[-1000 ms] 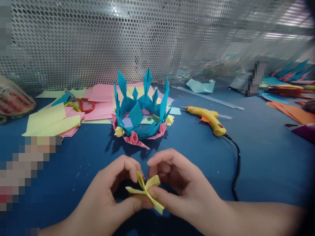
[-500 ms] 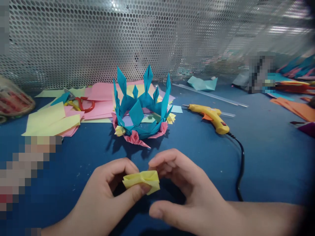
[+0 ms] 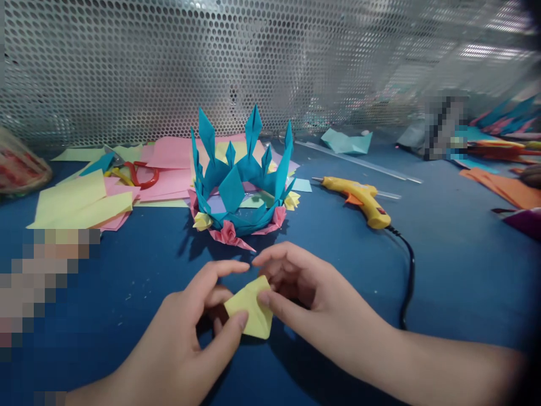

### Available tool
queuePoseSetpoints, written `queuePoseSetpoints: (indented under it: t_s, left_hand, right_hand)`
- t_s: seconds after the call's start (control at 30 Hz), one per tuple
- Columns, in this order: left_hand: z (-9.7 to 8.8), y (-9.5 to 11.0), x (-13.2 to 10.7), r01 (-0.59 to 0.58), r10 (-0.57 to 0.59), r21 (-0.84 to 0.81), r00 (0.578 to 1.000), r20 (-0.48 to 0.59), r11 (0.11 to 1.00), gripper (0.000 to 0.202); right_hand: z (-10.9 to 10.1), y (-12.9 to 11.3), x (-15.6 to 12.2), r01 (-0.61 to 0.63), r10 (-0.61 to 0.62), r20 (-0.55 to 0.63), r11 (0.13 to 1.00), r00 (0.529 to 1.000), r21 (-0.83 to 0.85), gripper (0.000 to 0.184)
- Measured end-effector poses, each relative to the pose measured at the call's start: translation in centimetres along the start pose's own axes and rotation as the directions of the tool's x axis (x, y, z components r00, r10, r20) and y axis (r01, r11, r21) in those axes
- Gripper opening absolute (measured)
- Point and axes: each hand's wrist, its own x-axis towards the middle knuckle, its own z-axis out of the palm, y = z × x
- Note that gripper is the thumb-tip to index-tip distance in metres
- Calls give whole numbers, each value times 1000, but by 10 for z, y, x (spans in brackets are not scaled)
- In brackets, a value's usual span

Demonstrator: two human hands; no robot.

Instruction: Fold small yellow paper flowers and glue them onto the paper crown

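A small folded yellow paper piece [image 3: 249, 307] is held low in the middle, between both hands. My left hand [image 3: 190, 332] pinches its left side with thumb and fingers. My right hand [image 3: 308, 293] grips its right edge with the thumb on top. Just beyond the hands stands a blue paper crown [image 3: 239, 180] with tall points, ringed at its base by small pink and yellow paper flowers.
A yellow glue gun [image 3: 361, 200] with a black cord [image 3: 408, 282] lies right of the crown. Pink and yellow paper sheets [image 3: 80, 200] and red-handled scissors [image 3: 141, 175] lie at left. Clear glue sticks [image 3: 363, 163], orange sheets [image 3: 502, 189], more folded paper at right. A perforated metal screen [image 3: 270, 62] stands behind.
The yellow piece went from a spread, petalled shape to a flat folded diamond. Both hands shifted slightly forward and now press it together.
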Motion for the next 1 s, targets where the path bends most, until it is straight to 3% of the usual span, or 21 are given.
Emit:
queuePoseSetpoints:
  t_s: [0.13, 0.27, 0.43, 0.53, 0.7, 0.77, 0.83, 1.0]
  left_hand:
    - [1, 1, -2, -286, 303, 315, 953, -5, 905, 28]
    - [4, 3, -5, -378, 446, 548, 895, 11, 746, 33]
    - [8, -4, -8, -503, 666, 766, 734, 133, 401, 27]
    - [7, -9, -5, -556, 700, 786, 674, 235, 272, 32]
    - [1, -7, 0, -608, 669, 782, 640, 379, 139, 36]
    - [1, -10, 0, -615, 671, 778, 632, 388, 129, 38]
    - [5, -17, -2, -592, 700, 785, 639, 320, 182, 40]
    - [13, -33, -7, -567, 668, 777, 694, 270, 275, 37]
  right_hand:
    - [-7, 0, 0, 83, -84, 9, 949, 996, -303, 24]
    - [-13, 3, 2, 232, -232, 62, 840, 971, -490, 27]
    - [-16, 8, 3, 255, -274, 64, 752, 960, -608, 22]
    - [-15, 8, 3, 260, -293, 59, 717, 954, -647, 15]
    - [-13, 6, 1, 298, -329, 65, 735, 942, -609, 15]
    - [-13, 5, 0, 319, -333, 83, 758, 939, -569, 15]
    - [-14, 5, 0, 310, -314, 83, 792, 946, -525, 16]
    - [-20, 4, 4, 162, -161, 44, 860, 986, -485, 14]
